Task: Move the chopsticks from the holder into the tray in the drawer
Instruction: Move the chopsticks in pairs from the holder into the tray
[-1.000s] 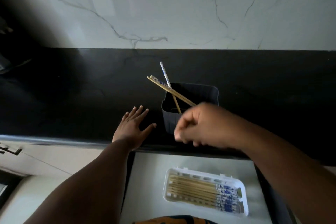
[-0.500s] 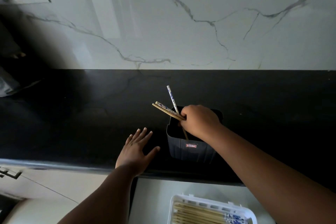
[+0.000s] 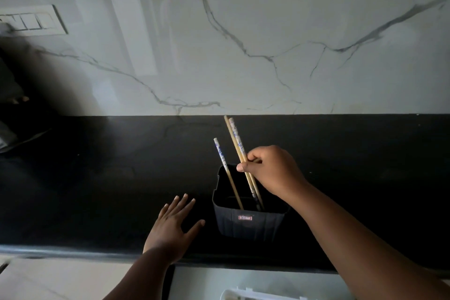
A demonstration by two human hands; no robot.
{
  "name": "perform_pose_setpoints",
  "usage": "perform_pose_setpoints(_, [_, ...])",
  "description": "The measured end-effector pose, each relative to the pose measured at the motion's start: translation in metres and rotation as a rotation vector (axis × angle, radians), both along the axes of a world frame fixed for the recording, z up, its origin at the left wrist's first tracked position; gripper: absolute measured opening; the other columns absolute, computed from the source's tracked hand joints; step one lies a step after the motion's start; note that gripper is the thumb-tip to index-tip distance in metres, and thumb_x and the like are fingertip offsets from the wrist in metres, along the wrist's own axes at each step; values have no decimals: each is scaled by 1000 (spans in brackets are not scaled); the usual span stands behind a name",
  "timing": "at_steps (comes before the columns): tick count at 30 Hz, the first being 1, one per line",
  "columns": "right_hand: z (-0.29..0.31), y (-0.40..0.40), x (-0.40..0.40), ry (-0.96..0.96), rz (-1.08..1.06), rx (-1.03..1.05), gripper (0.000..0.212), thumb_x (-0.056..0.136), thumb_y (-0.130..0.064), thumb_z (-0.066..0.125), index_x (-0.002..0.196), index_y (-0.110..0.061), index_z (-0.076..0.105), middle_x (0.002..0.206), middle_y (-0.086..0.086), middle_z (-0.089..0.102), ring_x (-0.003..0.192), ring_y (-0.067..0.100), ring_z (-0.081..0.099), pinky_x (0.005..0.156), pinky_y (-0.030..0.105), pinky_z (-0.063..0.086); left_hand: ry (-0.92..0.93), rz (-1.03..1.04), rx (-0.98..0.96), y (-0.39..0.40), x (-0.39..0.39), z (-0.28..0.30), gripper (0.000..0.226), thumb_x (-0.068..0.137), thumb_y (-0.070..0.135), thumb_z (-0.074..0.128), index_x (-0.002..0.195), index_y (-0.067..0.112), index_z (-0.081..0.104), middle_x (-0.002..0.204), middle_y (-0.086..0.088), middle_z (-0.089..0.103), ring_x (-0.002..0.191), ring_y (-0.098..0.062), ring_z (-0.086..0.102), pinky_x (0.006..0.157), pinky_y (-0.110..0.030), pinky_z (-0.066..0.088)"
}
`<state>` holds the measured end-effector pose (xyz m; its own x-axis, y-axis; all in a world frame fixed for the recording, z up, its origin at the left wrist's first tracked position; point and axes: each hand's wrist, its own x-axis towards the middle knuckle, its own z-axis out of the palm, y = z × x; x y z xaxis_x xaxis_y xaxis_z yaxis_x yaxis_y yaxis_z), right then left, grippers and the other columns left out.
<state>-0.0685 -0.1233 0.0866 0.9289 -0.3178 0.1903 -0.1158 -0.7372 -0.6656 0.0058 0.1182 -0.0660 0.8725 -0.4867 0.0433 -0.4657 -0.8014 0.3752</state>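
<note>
Pick-up step of the transfer: the right hand (image 3: 272, 170) pinches a pair of chopsticks (image 3: 239, 153) between thumb and fingers, about midway along their length, their lower ends reaching down inside the black holder (image 3: 250, 223) and their patterned upper ends leaning up and away from the hand. A third, single chopstick (image 3: 225, 170) stands loose in the holder just to the left of the gripped pair, touched by neither hand. The left hand (image 3: 170, 229) lies flat and open on the dark surface (image 3: 97, 178), fingers spread, just beside the holder and holding nothing. The white tray (image 3: 246, 294) shows only as a rim at the lower edge of view, below the right forearm, in the open drawer (image 3: 194, 282); whether it holds anything cannot be told here. By judgement, the task is near its end, with three chopsticks left in the holder. The next move calls for lifting the pair straight up until the tips clear the holder's rim, then swinging them back toward the body and laying them flat and lengthwise in the tray; the loose chopstick may tip as the pair leaves.
</note>
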Motion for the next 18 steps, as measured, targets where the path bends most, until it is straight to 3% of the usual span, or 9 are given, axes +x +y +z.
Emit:
perform_pose_setpoints(3, [26,-10,-22,-196,-57,222,19,74,-32,78,73,-14,73,61,7,68,53,21,58,55,33,49,7,-8,-21,1,-1,0,94,66,86,11,147,40,20,150,23,0,142,2,-9,116,-23,-6])
perform_pose_setpoints(5, [47,-17,-40,-321,-100,418,7,75,-25,78,74,-18,75,70,8,73,66,28,68,63,39,57,21,-13,-24,1,-1,1,87,71,83,19,147,40,19,151,23,0,143,1,-9,116,-23,-6])
perform_pose_setpoints(7, [69,-22,-62,-375,-87,579,1,79,-17,75,79,-18,75,77,7,76,72,20,72,67,33,60,19,-21,-17,1,-3,-1,76,82,73,31,148,38,20,153,21,1,143,0,-8,117,-24,-5])
perform_pose_setpoints(9, [85,-25,-83,-369,-64,668,5,81,-14,73,85,-12,74,79,8,76,72,15,72,65,27,60,50,0,-104,0,-6,-1,69,87,61,46,147,32,27,157,13,11,144,-3,-2,119,-27,1])
perform_pose_setpoints(11, [94,-29,-101,-320,-59,713,8,81,-14,72,87,-9,74,82,9,76,73,17,72,64,26,60,35,108,-333,-3,-9,10,62,85,45,61,140,24,44,154,-2,34,145,-15,16,118,-38,15])
perform_pose_setpoints(14, [98,-31,-117,-212,-32,708,8,82,-15,72,88,-10,75,83,8,77,76,19,73,63,26,58,-291,105,-572,-16,-25,64,43,88,36,62,124,14,61,132,-10,58,129,-30,47,104,-43,38])
perform_pose_setpoints(18, [103,-21,-129,-168,11,758,10,82,-16,72,88,-8,74,84,10,77,75,20,73,65,29,58,-726,-220,-631,-52,-60,172,35,86,26,61,120,16,63,116,-6,63,106,-21,55,91,-30,43])
